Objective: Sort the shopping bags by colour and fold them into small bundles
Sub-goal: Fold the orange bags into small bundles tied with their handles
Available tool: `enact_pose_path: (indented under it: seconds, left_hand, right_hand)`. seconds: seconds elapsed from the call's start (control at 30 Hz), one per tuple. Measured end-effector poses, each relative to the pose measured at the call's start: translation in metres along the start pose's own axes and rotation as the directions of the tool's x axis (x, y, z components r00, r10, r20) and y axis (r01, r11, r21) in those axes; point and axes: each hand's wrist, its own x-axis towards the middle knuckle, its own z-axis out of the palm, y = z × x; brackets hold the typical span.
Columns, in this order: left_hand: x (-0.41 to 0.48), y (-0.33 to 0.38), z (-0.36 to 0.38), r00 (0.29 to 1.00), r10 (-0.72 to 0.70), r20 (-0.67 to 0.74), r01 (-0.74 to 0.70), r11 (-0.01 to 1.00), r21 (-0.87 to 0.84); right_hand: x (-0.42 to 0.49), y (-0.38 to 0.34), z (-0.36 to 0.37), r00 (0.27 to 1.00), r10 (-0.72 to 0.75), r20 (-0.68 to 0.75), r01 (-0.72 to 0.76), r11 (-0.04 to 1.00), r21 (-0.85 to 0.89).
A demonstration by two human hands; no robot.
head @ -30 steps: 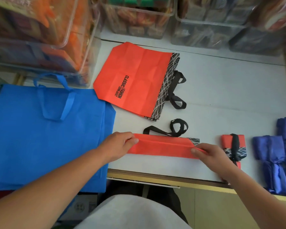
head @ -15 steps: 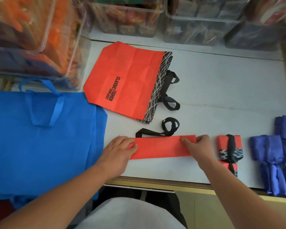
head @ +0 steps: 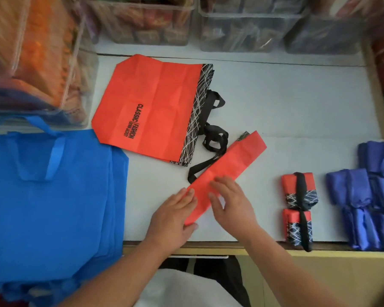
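Your left hand (head: pixel 171 220) and right hand (head: pixel 233 202) both rest on a long, narrow folded strip of red non-woven shopping bag (head: pixel 233 160). It lies diagonally on the white tabletop (head: pixel 286 107) — near end under your hands, far end angled away to the right. Your left hand's fingers lie straight along the strip's left edge, with the thumb just beside its near end. Your right hand is spread wide, fingers lightly bent and resting on top of the strip.

The strip's black webbing handles (head: pixel 200 169) trail out just beyond your left fingertips. Further beyond them lies a flat red bag with a black scribble-patterned band (head: pixel 155 111). To the right of your right hand sit two tied red bundles (head: pixel 288 183), then shiny purple-blue bundles (head: pixel 350 189). To the left of your left hand is a stack of flat bright blue bags (head: pixel 49 200).
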Motion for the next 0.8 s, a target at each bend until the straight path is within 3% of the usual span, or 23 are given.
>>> enact_pose_path:
  seconds: [0.07, 0.17, 0.27, 0.33, 0.43, 0.53, 0.67, 0.77, 0.8]
  left_hand:
    - [0.004, 0.004, -0.002, 0.998, -0.032, -0.059, 0.028, 0.997, -0.075]
    - [0.008, 0.006, -0.01, 0.995, -0.042, -0.094, 0.029, 0.991, -0.13]
    - [0.01, 0.003, -0.027, 0.999, 0.047, -0.014, -0.048, 0.995, -0.088]
    - [0.009, 0.001, -0.04, 0.995, 0.07, 0.07, -0.064, 0.995, -0.081]
    - [0.0, 0.005, -0.058, 0.996, 0.073, 0.048, -0.063, 0.982, -0.179]
    - [-0.004, 0.027, -0.078, 0.998, 0.037, 0.055, -0.013, 0.924, -0.383]
    - [0.008, 0.047, -0.08, 0.986, -0.14, 0.09, 0.166, 0.825, -0.54]
    - [0.022, 0.052, -0.07, 0.96, -0.164, 0.226, 0.271, 0.738, -0.618]
    - [0.026, 0.052, -0.066, 0.95, -0.157, 0.27, 0.293, 0.75, -0.593]
  right_hand:
    - [-0.014, 0.008, 0.014, 0.991, 0.038, 0.129, -0.049, 0.996, 0.081]
    - [-0.017, 0.021, 0.017, 0.982, 0.004, 0.19, -0.017, 0.998, 0.067]
    - [-0.015, 0.021, 0.011, 0.96, 0.058, 0.274, -0.1, 0.985, 0.141]
    - [-0.017, 0.016, 0.005, 0.949, 0.02, 0.314, -0.06, 0.991, 0.116]
    - [-0.028, 0.002, -0.001, 0.93, 0.029, 0.366, -0.072, 0.992, 0.104]
    - [-0.049, -0.011, -0.003, 0.94, 0.088, 0.329, -0.192, 0.935, 0.298]
    - [-0.067, -0.016, -0.008, 0.954, 0.213, 0.211, -0.293, 0.819, 0.494]
    - [-0.068, -0.018, -0.018, 0.935, 0.298, 0.194, -0.355, 0.744, 0.566]
    - [-0.067, -0.017, -0.021, 0.921, 0.341, 0.188, -0.383, 0.706, 0.596]
